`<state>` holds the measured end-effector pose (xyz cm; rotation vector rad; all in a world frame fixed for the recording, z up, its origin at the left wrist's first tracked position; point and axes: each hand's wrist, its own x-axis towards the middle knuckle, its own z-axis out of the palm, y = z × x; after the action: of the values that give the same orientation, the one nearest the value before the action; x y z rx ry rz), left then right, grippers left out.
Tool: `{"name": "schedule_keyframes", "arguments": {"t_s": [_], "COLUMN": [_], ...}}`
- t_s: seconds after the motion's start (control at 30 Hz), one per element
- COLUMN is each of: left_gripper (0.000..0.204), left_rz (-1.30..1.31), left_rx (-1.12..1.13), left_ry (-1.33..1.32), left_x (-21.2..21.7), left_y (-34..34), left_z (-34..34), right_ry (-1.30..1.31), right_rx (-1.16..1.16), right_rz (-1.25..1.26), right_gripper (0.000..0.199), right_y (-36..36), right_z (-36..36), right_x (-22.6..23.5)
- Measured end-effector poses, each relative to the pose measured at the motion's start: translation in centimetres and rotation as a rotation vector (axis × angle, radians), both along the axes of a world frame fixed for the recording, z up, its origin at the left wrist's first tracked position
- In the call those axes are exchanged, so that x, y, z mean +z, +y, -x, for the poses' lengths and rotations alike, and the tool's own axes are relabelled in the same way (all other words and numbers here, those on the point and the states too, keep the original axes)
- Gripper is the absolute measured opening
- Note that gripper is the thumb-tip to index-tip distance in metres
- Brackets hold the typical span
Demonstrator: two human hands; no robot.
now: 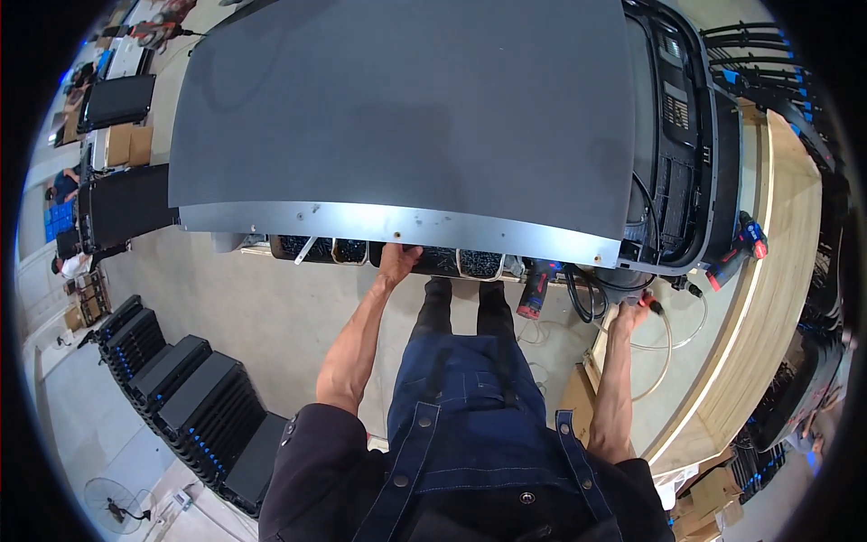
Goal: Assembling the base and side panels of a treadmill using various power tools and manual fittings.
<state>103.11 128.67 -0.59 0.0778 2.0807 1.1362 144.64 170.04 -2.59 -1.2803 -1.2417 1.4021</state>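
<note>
A large dark grey panel (406,117), edged along its near side by a bare metal strip (397,221), lies in front of me. Below that strip, my left hand (399,262) reaches in among black trays of small dark screws (480,263); its fingertips are partly hidden. My right hand (632,314) is closed at the panel's near right corner, around the handle of what looks like an air tool (623,287), mostly hidden. A red and black hose coupling (652,305) sticks out beside this hand, with a pale hose (668,352) hanging from it.
A cordless driver (536,291) hangs near black cables (587,298); another driver (739,253) sits further right. A black moulded frame (677,135) adjoins the panel. A curved wooden edge (750,316) bounds the right side. Stacked black panels (194,406) stand on the left floor.
</note>
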Motion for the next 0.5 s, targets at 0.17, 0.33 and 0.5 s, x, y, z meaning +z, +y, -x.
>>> {"name": "schedule_keyframes", "arguments": {"t_s": [0.17, 0.33, 0.5], "left_gripper": [0.029, 0.028, 0.026], "left_rz": [-0.239, -0.558, -0.633], "left_rx": [0.161, 0.257, 0.265], "left_ry": [-0.441, -0.837, -1.000], "left_x": [2.8, 3.8, 3.3], "left_y": [-1.0, -2.6, -2.9], "left_z": [0.4, 1.0, 1.2], "right_ry": [-0.274, -0.023, 0.719], "right_rx": [-0.011, -0.118, -0.224], "right_rz": [-0.011, 0.046, 0.082], "right_gripper": [0.037, 0.051, 0.082], "right_y": [-6.6, -11.1, -14.6], "right_z": [4.9, 0.3, 0.2], "right_x": [19.7, 30.3, 38.6]}}
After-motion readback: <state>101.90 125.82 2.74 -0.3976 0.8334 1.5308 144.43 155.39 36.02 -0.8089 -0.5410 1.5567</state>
